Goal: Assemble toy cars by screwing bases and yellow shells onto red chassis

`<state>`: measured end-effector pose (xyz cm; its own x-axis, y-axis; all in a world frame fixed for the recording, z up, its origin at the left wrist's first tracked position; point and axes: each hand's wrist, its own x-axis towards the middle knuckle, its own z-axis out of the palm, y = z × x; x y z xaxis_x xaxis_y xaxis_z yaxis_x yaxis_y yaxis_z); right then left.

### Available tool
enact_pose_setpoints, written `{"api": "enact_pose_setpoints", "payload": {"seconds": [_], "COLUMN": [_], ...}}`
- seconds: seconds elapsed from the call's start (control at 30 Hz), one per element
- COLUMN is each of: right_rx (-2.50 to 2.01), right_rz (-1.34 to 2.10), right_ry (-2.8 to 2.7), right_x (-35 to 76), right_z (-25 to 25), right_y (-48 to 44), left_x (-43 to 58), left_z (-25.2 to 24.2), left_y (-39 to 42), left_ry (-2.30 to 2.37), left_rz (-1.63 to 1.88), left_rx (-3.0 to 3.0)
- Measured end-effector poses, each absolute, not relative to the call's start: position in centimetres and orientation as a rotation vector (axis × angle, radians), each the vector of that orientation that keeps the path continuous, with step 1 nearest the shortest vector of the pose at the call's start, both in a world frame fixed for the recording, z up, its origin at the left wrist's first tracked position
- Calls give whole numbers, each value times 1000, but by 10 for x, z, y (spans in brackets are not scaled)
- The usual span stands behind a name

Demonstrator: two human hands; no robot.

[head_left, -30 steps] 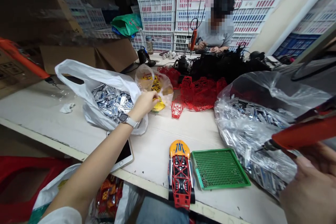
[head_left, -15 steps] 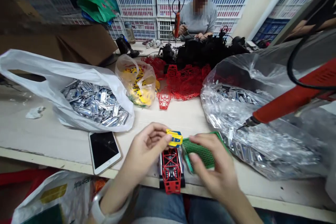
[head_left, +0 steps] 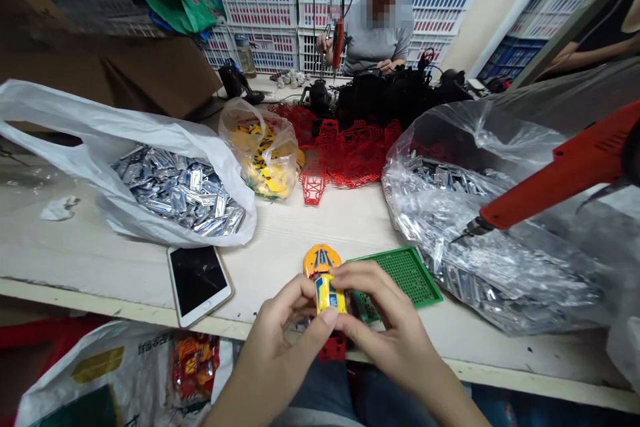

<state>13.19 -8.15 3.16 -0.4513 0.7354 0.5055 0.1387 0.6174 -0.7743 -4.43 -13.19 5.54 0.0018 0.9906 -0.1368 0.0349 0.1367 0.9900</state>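
Near the table's front edge, my left hand (head_left: 285, 327) is closed on a small yellow toy-car body part (head_left: 326, 295) with blue markings, its thumb on the near side. My right hand (head_left: 390, 320) grips the same part from the other side, index finger and thumb at its edges. The part is over a toy car, whose orange front piece (head_left: 323, 258) shows beyond the fingers and whose red frame (head_left: 333, 349) shows below. The hands hide the car's middle. Just right of the car, partly behind my right hand, lies a green mesh tray (head_left: 413, 273).
A phone (head_left: 199, 285) and a white bag of silvery parts (head_left: 185, 197) lie left. Beyond are a bag of yellow parts (head_left: 267, 163) and red frames (head_left: 357, 153). Right, an orange electric screwdriver (head_left: 545, 177) hangs over a clear bag (head_left: 480, 253). A person (head_left: 377, 30) works opposite.
The yellow part has moved down over the car, and my right hand has come from over the green tray to grip it too. An orange front piece now shows on the car.
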Motion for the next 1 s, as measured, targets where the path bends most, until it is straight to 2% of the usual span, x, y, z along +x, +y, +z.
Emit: {"api": "enact_pose_setpoints", "payload": {"seconds": [0.13,0.3,0.7,1.0], "right_rx": [-806,-846,-1006,-1052], "right_rz": [929,957,1203,872], "right_ry": [-2027,-2256,-2249,-2364], "right_x": [143,143,130,124], "right_z": [32,27,43,41], "right_y": [-75,-72,-66,-75], "left_x": [-56,-54,-49,-48], "left_z": [45,6,-11,-23], "left_y": [-137,-148,-151,-155], "left_ry": [1566,1714,1749,1780], "left_rz": [1034,888,901,1082], "left_rx": [1675,2181,2143,2159]}}
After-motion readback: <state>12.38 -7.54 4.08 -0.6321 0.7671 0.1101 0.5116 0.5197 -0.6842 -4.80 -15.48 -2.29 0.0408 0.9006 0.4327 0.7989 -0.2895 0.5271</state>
